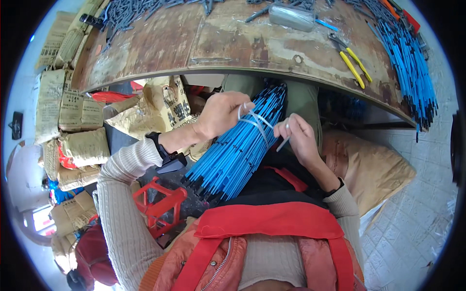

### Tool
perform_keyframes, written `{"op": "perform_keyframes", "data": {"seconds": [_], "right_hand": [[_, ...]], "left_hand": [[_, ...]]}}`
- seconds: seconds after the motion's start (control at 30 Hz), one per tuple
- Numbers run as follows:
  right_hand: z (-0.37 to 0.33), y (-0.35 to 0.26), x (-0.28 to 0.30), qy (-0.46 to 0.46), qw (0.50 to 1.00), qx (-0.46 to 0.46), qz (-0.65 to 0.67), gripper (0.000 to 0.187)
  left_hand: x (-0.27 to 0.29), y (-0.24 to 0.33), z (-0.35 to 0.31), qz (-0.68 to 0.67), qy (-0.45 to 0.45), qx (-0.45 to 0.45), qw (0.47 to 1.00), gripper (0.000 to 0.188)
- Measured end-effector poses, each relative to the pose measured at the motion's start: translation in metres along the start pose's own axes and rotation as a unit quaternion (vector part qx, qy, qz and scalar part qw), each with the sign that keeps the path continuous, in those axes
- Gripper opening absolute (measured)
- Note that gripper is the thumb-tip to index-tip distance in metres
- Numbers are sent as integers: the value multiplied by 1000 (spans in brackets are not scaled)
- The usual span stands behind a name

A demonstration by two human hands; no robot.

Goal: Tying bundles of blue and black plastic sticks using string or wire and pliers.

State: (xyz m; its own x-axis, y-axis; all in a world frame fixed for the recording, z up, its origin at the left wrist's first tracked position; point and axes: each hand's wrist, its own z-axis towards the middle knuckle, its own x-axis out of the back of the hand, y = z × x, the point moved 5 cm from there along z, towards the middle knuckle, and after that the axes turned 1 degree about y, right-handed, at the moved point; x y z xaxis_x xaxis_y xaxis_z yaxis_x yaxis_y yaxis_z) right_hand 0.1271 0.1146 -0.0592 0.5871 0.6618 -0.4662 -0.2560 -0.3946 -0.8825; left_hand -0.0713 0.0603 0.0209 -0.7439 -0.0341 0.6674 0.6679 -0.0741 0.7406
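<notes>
- Left hand (225,114), fingers curled in, grips one part of a pale strip (262,127) between thumb and forefinger; it sits over the left side of the bundle of blue rods (228,160), toward its far end.
- Right hand (298,138) pinches the strip as well, just beside the right edge of the bundle, and a short end pokes out below its fingertips.
- Between the two hands the strip passes across the top of the bundle and crosses itself; whether it is knotted cannot be made out.
- The bundle lies aslant, its dark far end close to the near edge of the worktop (145,56) and its wider, black-tipped end reaching near and left, below the left hand; most of its length is nearer the person than the hands.
- On the worktop, pliers with yellow handles (351,69) lie far right of the hands, a clear package (291,17) lies farther back, and grey pieces (128,14) are heaped along the far side.
- More blue rods (407,68) are piled at the worktop's right end.
- A red stool frame (162,201) stands left of the bundle, near the left forearm.
- To the right, beyond the right wrist, rests a brown sack (369,167).
</notes>
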Motion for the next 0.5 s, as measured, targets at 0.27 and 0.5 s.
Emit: {"op": "perform_keyframes", "data": {"seconds": [0.27, 0.5], "right_hand": [[-61, 3, 15, 11, 988, -41, 150, 31], [-3, -50, 25, -19, 999, 17, 37, 33]], "left_hand": [[-2, -27, 6, 40, -13, 80, 996, 26], [-11, 26, 48, 47, -13, -232, 972, 19]]}}
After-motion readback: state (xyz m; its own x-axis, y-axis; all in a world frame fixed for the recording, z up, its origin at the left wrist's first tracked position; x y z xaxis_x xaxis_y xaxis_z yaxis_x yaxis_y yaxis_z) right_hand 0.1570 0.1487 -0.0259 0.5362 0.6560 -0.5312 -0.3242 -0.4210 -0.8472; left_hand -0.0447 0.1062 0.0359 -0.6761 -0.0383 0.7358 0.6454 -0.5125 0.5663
